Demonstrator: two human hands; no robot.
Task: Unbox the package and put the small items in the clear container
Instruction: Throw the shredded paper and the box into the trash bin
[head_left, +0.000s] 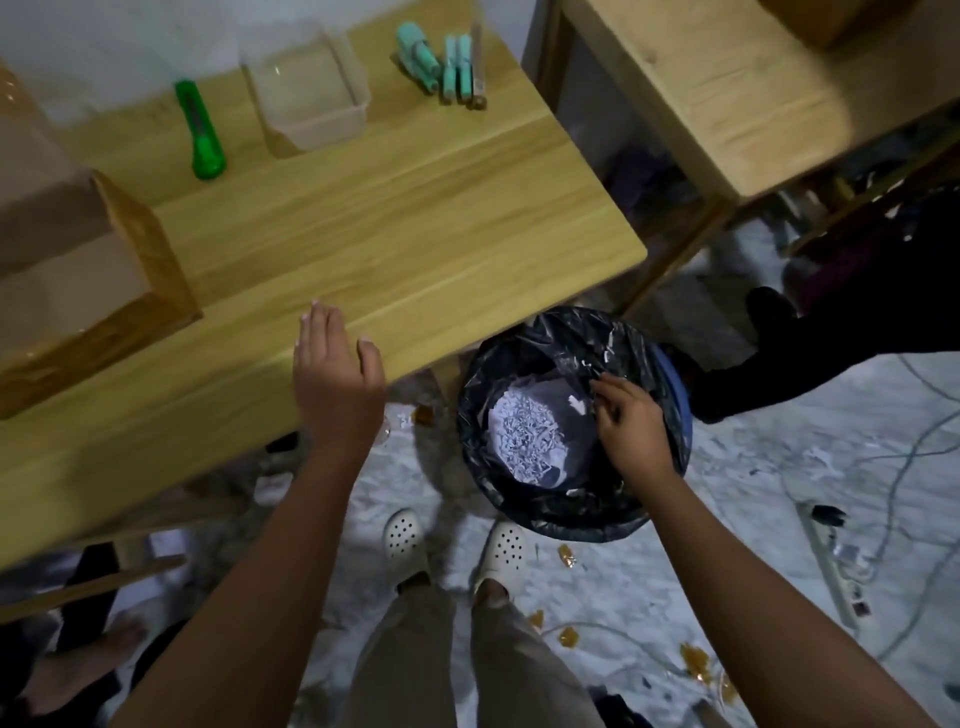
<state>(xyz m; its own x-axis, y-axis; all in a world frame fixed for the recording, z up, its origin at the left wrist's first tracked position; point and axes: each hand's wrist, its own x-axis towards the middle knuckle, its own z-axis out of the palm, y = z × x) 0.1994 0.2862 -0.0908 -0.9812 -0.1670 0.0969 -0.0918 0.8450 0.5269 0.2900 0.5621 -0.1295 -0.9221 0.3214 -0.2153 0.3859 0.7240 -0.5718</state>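
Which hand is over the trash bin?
The right hand, fingers curled at the bin's black liner; the left hand hovers open over the table edge.

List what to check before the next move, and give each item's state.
1. Left hand free: ok, open above the table edge.
2. Right hand free: cannot tell, curled at the bin liner.
3. Clear container upright: ok, nothing visible inside.
4. Teal items in the container: not ok, lying beside it.
5. Green cutter away from both hands: ok.
6. Cardboard box emptied: cannot tell.
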